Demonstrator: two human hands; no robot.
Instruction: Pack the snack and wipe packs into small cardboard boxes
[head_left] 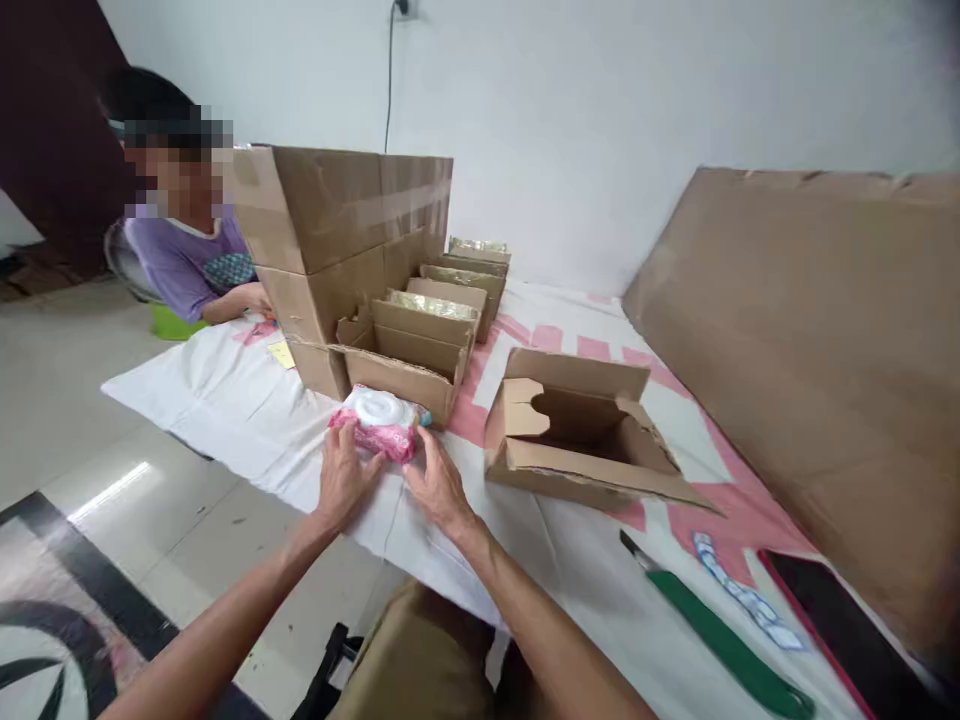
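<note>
A pink pack of wet wipes [381, 425] with a white round lid lies on the white-and-pink cloth [247, 420]. My left hand [343, 477] rests against its near left side, fingers curled on it. On the pack's near right corner sits my right hand [441, 482], fingers bent around the edge. An open, empty cardboard box [581, 435] stands just right of my hands.
A row of open small boxes [431, 330] with shiny contents runs back from the pack. A large taped carton [337, 250] stands behind. A green-handled knife [720, 635] and a dark phone [847, 635] lie at right. Big cardboard sheet [817, 380] leans right. A seated person [187, 250] is at far left.
</note>
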